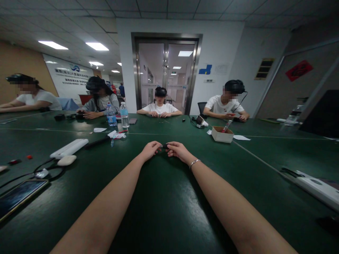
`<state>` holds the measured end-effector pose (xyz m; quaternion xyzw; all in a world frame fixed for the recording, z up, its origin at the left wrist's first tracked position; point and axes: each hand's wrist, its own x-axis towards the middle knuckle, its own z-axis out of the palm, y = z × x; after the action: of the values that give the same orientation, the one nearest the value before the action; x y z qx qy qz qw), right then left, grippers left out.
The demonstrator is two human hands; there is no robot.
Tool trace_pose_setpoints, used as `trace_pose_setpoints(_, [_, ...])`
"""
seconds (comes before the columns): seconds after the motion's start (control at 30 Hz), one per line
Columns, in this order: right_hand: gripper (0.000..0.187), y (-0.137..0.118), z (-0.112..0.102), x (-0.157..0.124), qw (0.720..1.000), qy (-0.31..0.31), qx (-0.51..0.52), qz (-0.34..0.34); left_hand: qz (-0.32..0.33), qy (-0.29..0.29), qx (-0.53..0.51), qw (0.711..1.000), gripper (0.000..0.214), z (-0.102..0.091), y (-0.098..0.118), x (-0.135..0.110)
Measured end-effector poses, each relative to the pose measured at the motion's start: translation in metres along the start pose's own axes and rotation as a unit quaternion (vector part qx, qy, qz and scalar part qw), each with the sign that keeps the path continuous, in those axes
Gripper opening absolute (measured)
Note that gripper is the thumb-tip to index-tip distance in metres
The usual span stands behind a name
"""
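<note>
Over the green table, both my arms reach forward and the hands meet near the middle. Between them is a small, short dark object with a greyish end on its left; its kind is too small to make out. My left hand pinches the greyish end with its fingertips. On the dark end, the fingers of my right hand are closed, and a silver bracelet circles that wrist. The fingers cover part of the object.
Left lie a phone, cables, a white power strip and a white rounded item. Two water bottles stand farther back. A cardboard box is at right, with a white device nearer. Several people with headsets sit around.
</note>
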<state>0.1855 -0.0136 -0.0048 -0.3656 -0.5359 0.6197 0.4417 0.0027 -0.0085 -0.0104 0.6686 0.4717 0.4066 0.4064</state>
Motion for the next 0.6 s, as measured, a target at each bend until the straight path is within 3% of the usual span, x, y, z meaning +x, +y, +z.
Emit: trace_pose_setpoints(0.6, [0.015,0.0003,-0.0007,0.0004,1.0,-0.005,-0.001,-0.001,0.01,-0.005,-0.011,1.0,0.026,0.0008,0.0037,-0.0016])
